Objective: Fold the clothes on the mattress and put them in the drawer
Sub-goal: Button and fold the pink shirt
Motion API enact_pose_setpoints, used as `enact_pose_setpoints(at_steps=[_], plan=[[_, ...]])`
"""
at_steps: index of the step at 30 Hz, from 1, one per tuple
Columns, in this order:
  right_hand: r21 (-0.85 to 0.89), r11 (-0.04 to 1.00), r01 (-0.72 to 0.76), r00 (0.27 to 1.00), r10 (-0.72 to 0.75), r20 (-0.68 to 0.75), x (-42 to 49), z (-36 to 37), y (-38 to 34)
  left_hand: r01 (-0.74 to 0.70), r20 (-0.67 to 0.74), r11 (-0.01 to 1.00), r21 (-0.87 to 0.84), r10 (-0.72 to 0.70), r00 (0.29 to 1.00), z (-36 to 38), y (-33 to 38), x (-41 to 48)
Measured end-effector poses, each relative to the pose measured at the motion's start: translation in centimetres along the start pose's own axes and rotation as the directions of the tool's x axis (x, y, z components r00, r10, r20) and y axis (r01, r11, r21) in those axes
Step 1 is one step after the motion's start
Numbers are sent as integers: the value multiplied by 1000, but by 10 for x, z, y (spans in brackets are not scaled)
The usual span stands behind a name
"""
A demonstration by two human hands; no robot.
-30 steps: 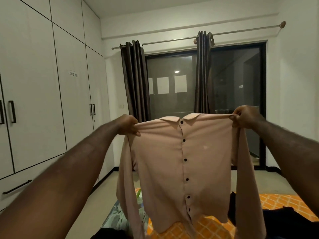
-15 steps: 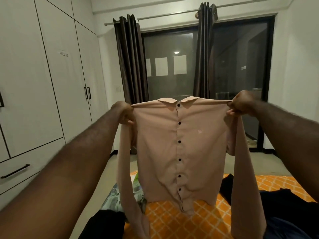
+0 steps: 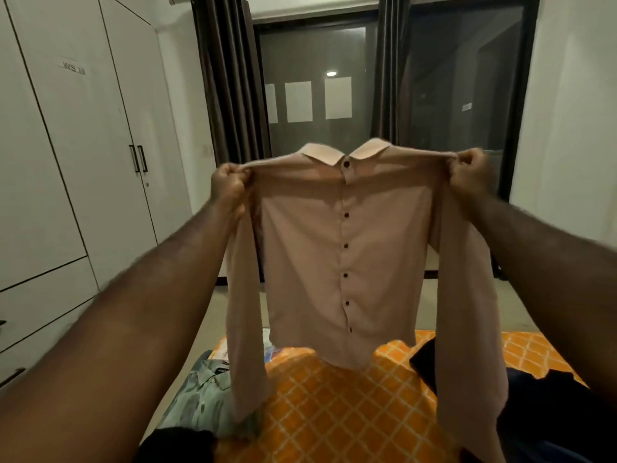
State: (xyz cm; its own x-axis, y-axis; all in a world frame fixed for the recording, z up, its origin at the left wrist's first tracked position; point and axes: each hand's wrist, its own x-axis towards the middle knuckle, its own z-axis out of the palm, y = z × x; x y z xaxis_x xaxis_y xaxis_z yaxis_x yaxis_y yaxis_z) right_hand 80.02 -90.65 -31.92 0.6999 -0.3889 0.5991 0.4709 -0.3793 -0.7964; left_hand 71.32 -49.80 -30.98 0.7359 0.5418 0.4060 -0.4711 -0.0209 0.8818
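Shirt (image 3: 334,262): pale pink, long-sleeved, buttoned down the front with dark buttons, held up in the air by its shoulders above the mattress (image 3: 337,416), collar uppermost and both sleeves hanging straight down. The left hand (image 3: 230,185) grips the fabric of one shoulder with its fingers curled tight around it; the right hand (image 3: 467,175) pinches the other shoulder in the same way. The mattress carries an orange cover with a pale diamond grid. On its left edge lies a green patterned shirt (image 3: 207,392); a neck tag shows on it, but the print is too small to read. Dark clothes (image 3: 551,399) lie on the right side, and a black garment (image 3: 177,442) lies at the near left corner. The floor (image 3: 207,332) is pale. A white wardrobe (image 3: 73,168) fills the left wall, with a drawer (image 3: 43,305) below its doors. A small label (image 3: 74,67) is fixed on one door; its writing is blurred and cannot be read reliably. Dark curtains (image 3: 230,81) flank a black-framed window (image 3: 317,55), whose glass shows pale rectangles and one spot of light.
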Motion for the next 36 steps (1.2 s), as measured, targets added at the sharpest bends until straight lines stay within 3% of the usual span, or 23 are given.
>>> enact_pose_setpoints(at_steps=[2,5,9,12,15,21,24,26,27,28,30,31,32,34,36], plan=[[64,997,53,996,-48,-70,-5,-7,-8,-105,-2,994,20,105,994,3,6,-3],[118,992,50,998,-46,-33,-25,-25,-8,-167,-21,986,26,168,986,-5,3,-16],[44,999,-27,990,21,140,-85,-48,28,-45,58,995,86,40,998,-49,-47,-63],[-142,984,-106,936,147,321,-154,-58,91,76,73,954,288,-101,992,-94,-119,-116],[-348,925,-154,868,295,399,-227,-59,156,145,93,894,424,-202,975,-139,-205,-170],[-580,814,-27,743,404,533,-353,-54,273,138,107,644,753,-326,939,-190,-298,-277],[-710,665,232,517,534,669,-368,-52,281,77,145,563,823,-339,929,-204,-327,-309],[-726,582,366,432,585,686,-365,-47,287,63,133,483,873,-361,923,-211,-343,-321],[-721,558,412,402,599,693,-364,-44,291,38,129,409,912,-374,918,-212,-349,-325],[-718,538,442,378,614,693,-365,-42,293,3,110,273,962,-397,911,-212,-354,-329],[-729,497,472,348,655,671,-369,-41,292,-168,98,-113,979,-458,884,-209,-358,-332],[-733,486,475,326,677,660,-371,-40,291,-281,149,-235,931,-458,876,-206,-361,-332],[-724,483,492,302,686,662,-374,-38,292,-366,229,-259,894,-437,870,-200,-361,-333],[-714,491,499,268,696,666,-381,-30,287,-492,394,-189,850,-392,831,-188,-369,-338],[-706,485,515,253,701,667,-388,-18,287,-549,448,-85,831,-483,752,-172,-380,-343]])
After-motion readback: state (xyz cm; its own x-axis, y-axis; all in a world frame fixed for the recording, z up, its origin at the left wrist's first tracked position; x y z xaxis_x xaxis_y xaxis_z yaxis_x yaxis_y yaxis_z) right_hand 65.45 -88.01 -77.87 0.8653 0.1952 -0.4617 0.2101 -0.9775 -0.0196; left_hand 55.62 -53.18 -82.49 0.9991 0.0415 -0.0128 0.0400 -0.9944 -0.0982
